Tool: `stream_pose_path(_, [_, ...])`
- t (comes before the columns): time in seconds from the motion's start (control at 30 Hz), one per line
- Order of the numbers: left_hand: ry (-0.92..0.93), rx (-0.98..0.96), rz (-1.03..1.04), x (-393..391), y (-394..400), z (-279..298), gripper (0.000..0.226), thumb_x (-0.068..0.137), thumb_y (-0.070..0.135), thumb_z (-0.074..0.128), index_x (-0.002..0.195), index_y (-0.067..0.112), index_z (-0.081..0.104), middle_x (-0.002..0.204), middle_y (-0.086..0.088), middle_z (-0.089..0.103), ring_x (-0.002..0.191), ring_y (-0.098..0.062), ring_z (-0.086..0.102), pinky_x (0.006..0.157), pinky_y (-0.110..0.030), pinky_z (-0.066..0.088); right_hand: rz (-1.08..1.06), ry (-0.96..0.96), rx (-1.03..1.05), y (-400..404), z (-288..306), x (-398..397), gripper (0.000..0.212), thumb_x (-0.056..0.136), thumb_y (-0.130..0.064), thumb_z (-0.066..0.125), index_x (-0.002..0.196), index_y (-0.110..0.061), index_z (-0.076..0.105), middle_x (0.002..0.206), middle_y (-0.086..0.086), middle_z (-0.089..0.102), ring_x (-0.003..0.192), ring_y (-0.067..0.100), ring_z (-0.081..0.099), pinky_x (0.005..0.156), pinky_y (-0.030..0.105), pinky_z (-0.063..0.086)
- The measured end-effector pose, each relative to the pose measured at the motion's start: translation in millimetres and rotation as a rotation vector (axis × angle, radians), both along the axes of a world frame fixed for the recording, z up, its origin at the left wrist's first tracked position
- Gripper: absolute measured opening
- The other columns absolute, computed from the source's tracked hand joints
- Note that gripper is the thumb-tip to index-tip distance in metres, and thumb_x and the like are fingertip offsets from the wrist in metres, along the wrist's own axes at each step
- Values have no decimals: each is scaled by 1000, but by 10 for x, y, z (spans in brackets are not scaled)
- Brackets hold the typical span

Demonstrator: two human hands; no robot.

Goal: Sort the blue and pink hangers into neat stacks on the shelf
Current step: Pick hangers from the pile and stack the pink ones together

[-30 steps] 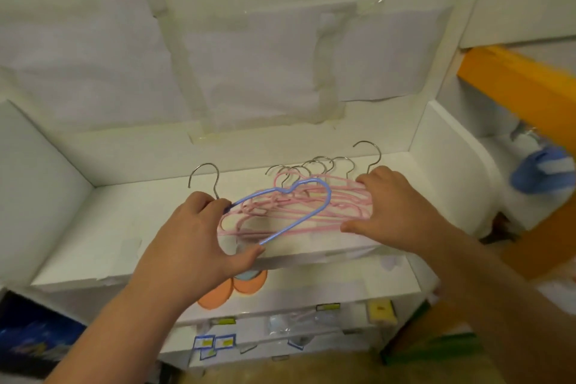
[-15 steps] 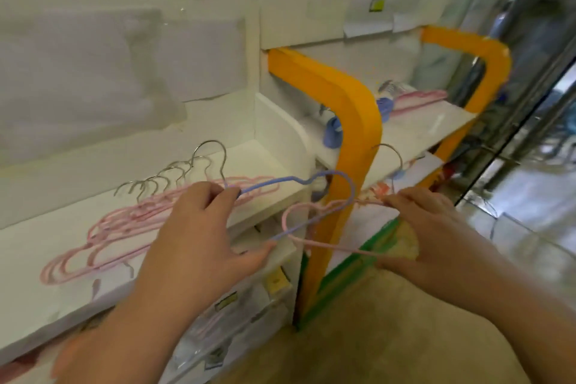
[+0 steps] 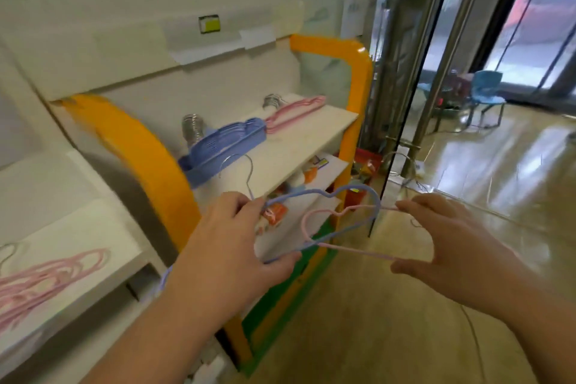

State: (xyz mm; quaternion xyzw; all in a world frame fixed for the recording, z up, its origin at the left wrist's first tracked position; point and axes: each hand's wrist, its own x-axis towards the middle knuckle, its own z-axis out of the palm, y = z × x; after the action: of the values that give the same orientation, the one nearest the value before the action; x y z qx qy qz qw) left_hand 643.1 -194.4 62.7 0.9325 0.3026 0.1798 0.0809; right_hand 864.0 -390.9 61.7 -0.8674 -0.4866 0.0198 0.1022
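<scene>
While blue stack (image 3: 223, 142) and pink stack (image 3: 294, 109) already sit on the shelf (image 3: 299, 150), left hand (image 3: 230, 246) grips a blue hanger (image 3: 346, 192), right hand (image 3: 448, 243) pinches a pink hanger (image 3: 352, 248), and a loose pink pile (image 3: 46, 277) looks unsorted.

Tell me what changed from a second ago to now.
Both hands lifted hangers off the white shelf's loose pink pile and carried them right: left hand still grips the blue wire hanger, right hand took one pink wire hanger. Sorted stacks untouched.
</scene>
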Motion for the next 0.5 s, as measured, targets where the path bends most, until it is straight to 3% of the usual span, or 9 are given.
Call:
stream_pose_path(0.1, [-13, -12, 32, 621, -65, -12, 91, 61, 83, 44, 136, 31, 47, 106, 17, 36, 97, -2, 40, 80, -19, 37, 21, 28, -8, -85, -30, 651, 95, 64, -75, 65, 145, -41, 29, 140, -23, 29, 133, 4, 23, 110, 28, 29])
stream_pose_path(0.33, [1, -46, 154, 1406, 174, -121, 91, 63, 84, 45, 134, 27, 51, 106, 13, 39, 99, -7, 44, 83, -21, 38, 116, 67, -25, 307, -68, 1700, 103, 57, -83, 53, 146, -40, 29, 140, -22, 28, 134, 7, 28, 106, 36, 41])
stream_pose_path(0.5, [-84, -22, 264, 1682, 702, -167, 88, 66, 77, 57, 138, 28, 48, 117, 9, 46, 107, -9, 46, 84, -25, 39, 224, 109, -1, 1070, -53, 2207, 93, 66, -73, 65, 146, -42, 27, 141, -20, 28, 132, 9, 29, 107, 36, 40])
